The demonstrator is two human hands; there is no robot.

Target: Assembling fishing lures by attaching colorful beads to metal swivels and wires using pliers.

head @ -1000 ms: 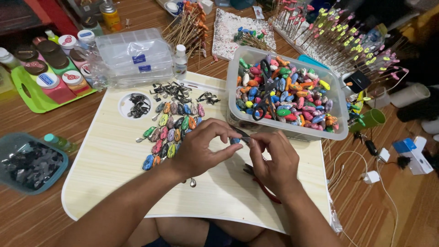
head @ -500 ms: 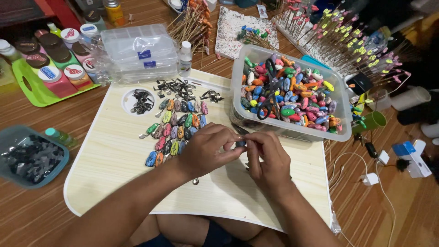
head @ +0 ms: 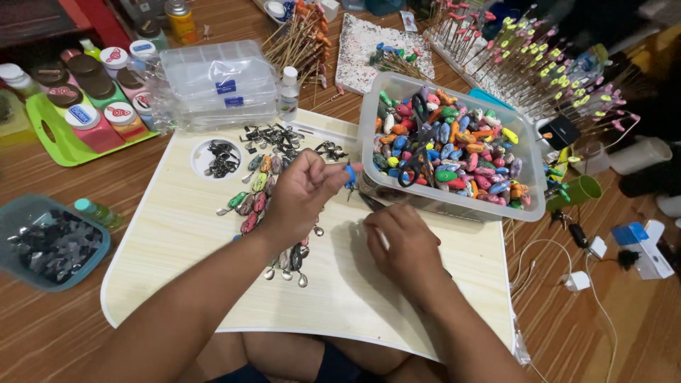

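Blue bead piece point(head: 350, 174) sits pinched in the fingertips of the left hand point(head: 301, 195), just above the pale wooden board point(head: 177, 234), mostly hidden by the fingers so its shape is hard to make out. At four o'clock from it, the right hand point(head: 404, 245) rests curled on the board, closed around a thin tool whose tip alone shows. At two o'clock stands a clear plastic tub point(head: 454, 206) heaped with coloured pieces and black scissors point(head: 415, 152). At nine o'clock, a row of small painted pieces point(head: 255, 195) lies partly under the left wrist. At eleven o'clock are stacked clear boxes point(head: 216, 81) with small blue rectangular labels; round-lidded jars point(head: 96, 106) fill a green tray at ten o'clock.
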